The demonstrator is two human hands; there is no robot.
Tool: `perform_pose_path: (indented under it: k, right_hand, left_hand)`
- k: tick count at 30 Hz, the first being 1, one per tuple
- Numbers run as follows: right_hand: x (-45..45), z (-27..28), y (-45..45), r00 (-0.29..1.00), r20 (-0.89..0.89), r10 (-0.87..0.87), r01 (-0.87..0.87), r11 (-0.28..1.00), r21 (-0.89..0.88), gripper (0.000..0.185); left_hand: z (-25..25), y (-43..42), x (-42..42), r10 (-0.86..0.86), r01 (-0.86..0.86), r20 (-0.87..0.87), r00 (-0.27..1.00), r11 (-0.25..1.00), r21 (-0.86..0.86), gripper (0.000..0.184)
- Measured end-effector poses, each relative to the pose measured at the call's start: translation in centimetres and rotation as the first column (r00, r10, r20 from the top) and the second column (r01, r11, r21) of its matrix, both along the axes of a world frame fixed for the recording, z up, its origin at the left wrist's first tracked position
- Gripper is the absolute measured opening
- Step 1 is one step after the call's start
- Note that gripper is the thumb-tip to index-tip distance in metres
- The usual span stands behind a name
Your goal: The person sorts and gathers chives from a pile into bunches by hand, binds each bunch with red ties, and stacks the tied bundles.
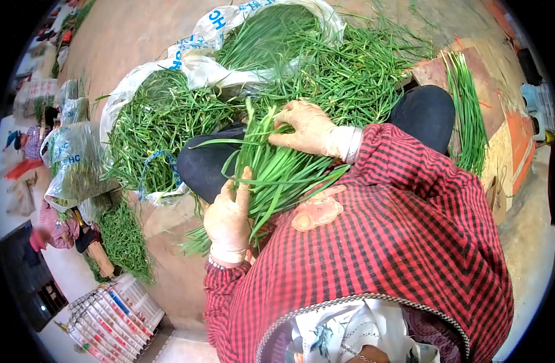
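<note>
Red checked clothing (374,254) lies nearest. Beyond it, across the lap, the left hand (228,221) clasps green leaves (274,178), two fingers extended; the right hand (306,128) pinches them farther up. Loose heaps (356,72) lie far, a straight bundle (469,121) right.

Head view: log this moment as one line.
left hand: holding bunch | right hand: gripping bunch | loose greens: heaped ahead | straight bundle: beside right knee
</note>
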State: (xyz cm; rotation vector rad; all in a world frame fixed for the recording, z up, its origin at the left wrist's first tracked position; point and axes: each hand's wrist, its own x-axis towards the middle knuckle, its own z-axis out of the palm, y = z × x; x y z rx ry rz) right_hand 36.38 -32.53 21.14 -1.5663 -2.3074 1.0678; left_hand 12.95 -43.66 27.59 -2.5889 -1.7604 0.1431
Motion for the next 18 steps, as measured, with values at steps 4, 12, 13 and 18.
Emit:
perform_pose_path:
  k: [4, 12, 13, 18]
  right_hand:
    - [0.5, -2.6, -0.7, 0.965, -0.260, -0.018, 0.014, 1.000, -0.016, 0.048]
    - [2.8, -2.1, -1.1, 0.872, -0.484, 0.071, -0.177, 0.968, -0.177, 0.031]
    - [3.8, -1.3, -0.7, 0.861, -0.503, 0.070, -0.228, 0.938, -0.260, 0.029]
    - [8.9, 4.3, 0.6, 0.792, -0.599, 0.117, -0.402, 0.839, -0.367, 0.027]
  left_hand:
    - [-0.9, -0.1, -0.7, 0.036, -0.036, 0.007, 0.999, 0.999, -0.031, 0.077]
    - [-1.7, -0.3, -2.1, -0.009, 0.014, 0.086, 0.996, 0.998, -0.055, 0.080]
    - [-2.1, -0.2, -2.5, -0.031, 0.036, 0.167, 0.985, 0.999, -0.024, 0.081]
    - [-2.5, 0.1, -2.4, -0.098, 0.063, 0.355, 0.930, 0.992, 0.109, 0.073]
